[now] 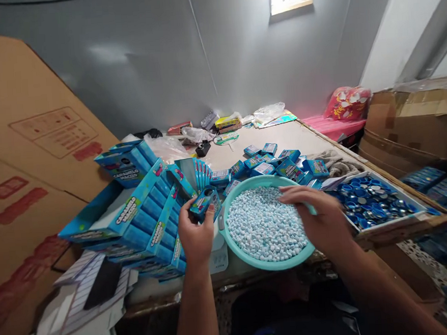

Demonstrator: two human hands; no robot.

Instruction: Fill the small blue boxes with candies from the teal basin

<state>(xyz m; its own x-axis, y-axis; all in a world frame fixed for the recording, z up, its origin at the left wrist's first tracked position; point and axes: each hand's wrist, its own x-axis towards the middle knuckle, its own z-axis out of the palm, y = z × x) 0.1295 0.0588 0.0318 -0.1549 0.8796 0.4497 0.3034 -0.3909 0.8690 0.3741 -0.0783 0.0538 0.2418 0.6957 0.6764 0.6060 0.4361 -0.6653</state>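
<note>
My left hand (196, 233) is closed around a small blue candy box (205, 201), held upright just left of a teal basin (269, 263). The basin is full of small white and pale blue candies (263, 226). Over the basin's right side, my right hand (319, 216) lies palm down with its fingers curled onto the candies; whether it holds any is hidden.
Stacked blue display cartons (142, 209) stand left of the basin, small blue boxes (269, 165) lie scattered behind it, and a tray of blue caps (371, 203) sits on the right. Large brown cardboard (28, 166) leans at the left; cardboard boxes (415, 123) stand far right.
</note>
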